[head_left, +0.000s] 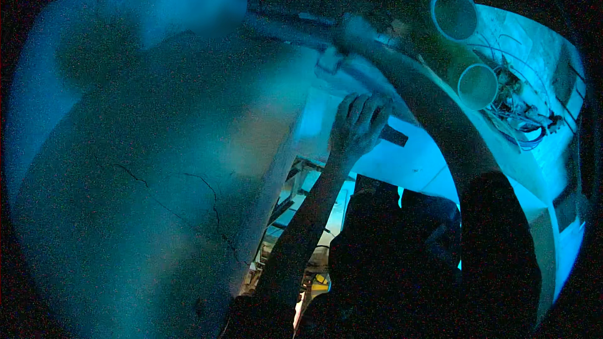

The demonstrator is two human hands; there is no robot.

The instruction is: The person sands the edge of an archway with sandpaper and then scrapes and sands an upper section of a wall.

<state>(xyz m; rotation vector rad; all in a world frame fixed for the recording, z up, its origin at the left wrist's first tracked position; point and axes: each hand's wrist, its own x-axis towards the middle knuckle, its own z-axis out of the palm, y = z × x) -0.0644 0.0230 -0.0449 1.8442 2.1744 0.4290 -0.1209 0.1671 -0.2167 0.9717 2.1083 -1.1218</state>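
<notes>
In dim blue light my left hand [361, 122] reaches up near the middle. Its fingers are curled around a dark handle-like piece [395, 136], whose blunt end sticks out on the right below the knuckles. What the rest of this piece looks like is hidden by the fingers. My right forearm curves up from the lower right, and my right hand [359, 32] is above and beyond the left one. It appears closed at the end of a long dark bar-like thing [289, 28] that stretches leftward. Darkness and blur hide its fingers and the bar's kind.
A large cracked wall surface [169, 176] fills the left side. Two round pipe ends [455, 14] show at the upper right, with tangled wires [524, 110] beside them. Far below are cluttered items, including something yellow [320, 284]. A blurred rounded shape [217, 0] shows at the top.
</notes>
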